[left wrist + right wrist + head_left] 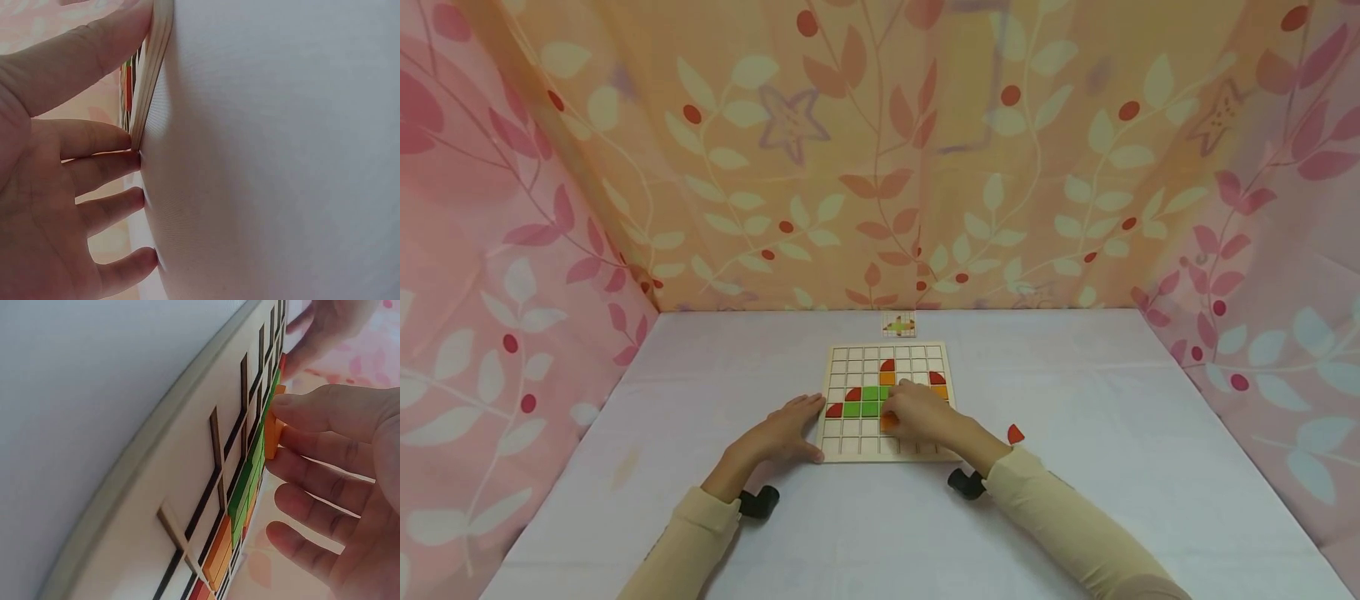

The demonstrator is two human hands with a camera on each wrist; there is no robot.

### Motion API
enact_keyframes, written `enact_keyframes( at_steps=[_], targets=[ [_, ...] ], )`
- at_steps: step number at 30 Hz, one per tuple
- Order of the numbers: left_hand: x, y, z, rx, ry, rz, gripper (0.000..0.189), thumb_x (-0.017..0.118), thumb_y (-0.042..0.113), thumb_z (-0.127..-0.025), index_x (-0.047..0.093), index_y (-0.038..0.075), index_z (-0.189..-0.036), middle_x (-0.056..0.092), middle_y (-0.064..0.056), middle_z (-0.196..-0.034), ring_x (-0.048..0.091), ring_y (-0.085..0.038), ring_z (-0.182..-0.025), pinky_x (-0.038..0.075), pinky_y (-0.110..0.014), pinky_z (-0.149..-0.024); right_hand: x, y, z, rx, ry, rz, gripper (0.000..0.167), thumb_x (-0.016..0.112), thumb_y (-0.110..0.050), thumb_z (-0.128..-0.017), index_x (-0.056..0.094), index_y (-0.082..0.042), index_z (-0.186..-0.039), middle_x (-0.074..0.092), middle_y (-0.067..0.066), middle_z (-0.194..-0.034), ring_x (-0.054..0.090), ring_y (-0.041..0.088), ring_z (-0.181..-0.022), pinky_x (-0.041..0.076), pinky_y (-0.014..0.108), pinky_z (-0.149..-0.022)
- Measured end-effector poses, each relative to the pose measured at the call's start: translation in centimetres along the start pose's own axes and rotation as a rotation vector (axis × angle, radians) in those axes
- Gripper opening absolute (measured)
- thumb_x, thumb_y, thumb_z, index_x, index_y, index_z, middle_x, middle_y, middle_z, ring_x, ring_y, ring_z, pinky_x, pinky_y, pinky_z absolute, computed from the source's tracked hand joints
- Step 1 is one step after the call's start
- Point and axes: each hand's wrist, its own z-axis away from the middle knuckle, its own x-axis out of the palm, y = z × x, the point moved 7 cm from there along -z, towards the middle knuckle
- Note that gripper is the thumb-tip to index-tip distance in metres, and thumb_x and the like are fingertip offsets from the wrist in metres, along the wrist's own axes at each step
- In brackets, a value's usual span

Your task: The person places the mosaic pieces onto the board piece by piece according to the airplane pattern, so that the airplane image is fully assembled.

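A pale wooden grid board (pixel 850 447) lies on the white table. Several green square tiles (pixel 870 408) fill cells near its middle, with red quarter-round pieces (pixel 834 410) and orange tiles (pixel 887 379) around them. Over the board, my right hand (pixel 917 412) pinches an orange tile (pixel 271 437) between thumb and fingers; in the right wrist view the tile stands out above the green ones. My left hand (pixel 786 429) rests at the board's left edge, fingers spread and fairly straight, the thumb by the near corner. Part of the board is hidden under the right hand.
Beyond the board lies a small pattern card (pixel 898 324). A loose red quarter-round piece (pixel 1016 434) sits on the table to the right, beside the right forearm. Patterned cloth walls (pixel 880 167) enclose the table at the back and sides. Black wrist devices (pixel 760 502) are at both wrists.
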Motion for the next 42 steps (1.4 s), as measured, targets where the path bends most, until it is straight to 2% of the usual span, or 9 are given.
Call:
enact_keyframes(
  at_steps=[10,23,30,36,42],
  targets=[
    [0.0,0.1,0.1,0.007,0.002,0.001,0.094,0.084,0.025,-0.073,0.034,0.005,-0.151,0.031,-0.012,-0.160,0.021,-0.036,-0.150,0.023,-0.063,-0.116,0.1,-0.6,-0.1,-0.003,-0.002,0.018,0.010,0.076,-0.018,-0.083,0.076,-0.014,-0.091,0.058,-0.004,-0.080,0.047,0.012,-0.078,0.044,0.022,-0.067],
    [0.0,-0.2,-0.1,0.001,0.006,0.011,0.095,0.085,0.025,-0.073,0.034,0.006,-0.151,0.030,-0.011,-0.160,0.020,-0.035,-0.150,0.022,-0.063,-0.116,0.0,-0.6,0.0,0.022,-0.004,-0.006,0.011,0.075,-0.017,-0.083,0.077,-0.013,-0.094,0.055,-0.004,-0.079,0.045,0.012,-0.079,0.043,0.022,-0.069],
    [-0.1,-0.1,-0.1,0.001,0.004,0.003,0.095,0.085,0.025,-0.073,0.034,0.005,-0.151,0.031,-0.012,-0.160,0.020,-0.036,-0.150,0.022,-0.063,-0.116,0.2,-0.4,-0.1,0.041,-0.006,0.005,0.004,0.074,-0.015,-0.082,0.075,-0.013,-0.086,0.053,-0.005,-0.077,0.046,0.013,-0.080,0.041,0.023,-0.068],
    [-0.1,-0.1,0.0,0.003,0.001,0.005,0.095,0.084,0.025,-0.073,0.034,0.005,-0.151,0.030,-0.012,-0.160,0.020,-0.036,-0.150,0.022,-0.063,-0.116,0.4,-0.1,0.1,0.055,-0.008,-0.002,0.009,0.074,-0.018,-0.083,0.076,-0.013,-0.090,0.059,-0.004,-0.082,0.047,0.013,-0.080,0.044,0.024,-0.070],
    [0.0,-0.1,-0.1,0.000,0.002,0.001,0.095,0.085,0.025,-0.073,0.034,0.006,-0.151,0.030,-0.012,-0.160,0.020,-0.036,-0.150,0.022,-0.063,-0.116,-0.3,0.9,1.1,0.066,0.011,-0.051,0.012,0.071,-0.016,-0.084,0.077,-0.013,-0.094,0.062,-0.002,-0.089,0.049,0.013,-0.083,0.046,0.027,-0.071]
  ],
)
